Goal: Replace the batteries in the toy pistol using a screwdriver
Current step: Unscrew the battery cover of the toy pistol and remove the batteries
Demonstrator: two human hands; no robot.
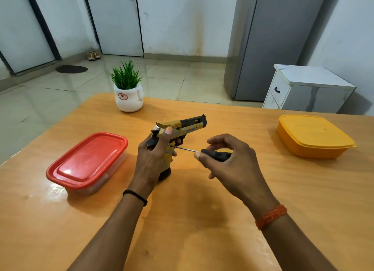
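So the left hand (150, 159) is gripping the toy pistol (178, 129) around the grip, fingers wrapping it from behind w/ the thumb lying up along the side near the back of the slide. Pistol is standing upright, its butt resting on the table (182, 220), barrel pointing away and to the right.

Right hand (232, 161) is holding the screwdriver (210, 153), fingers curling round the black handle, index and thumb pinching near the front of it. The thin metal shaft is running left and the tip is sitting against the side of the grip, just below the trigger area. Can't tell if it's actually seated in a screw, too small.

Pistol itself is looking yellow w/ a camo-ish pattern, black front end on the slide, black hammer and black base.

Count: 1 pistol, 1 screwdriver, 2 lidded containers — a red-lidded box (87, 161) sitting left of the hands, a yellow box (313, 136) well apart on the right — plus 1 potted plant (128, 88) at the far edge of the table.
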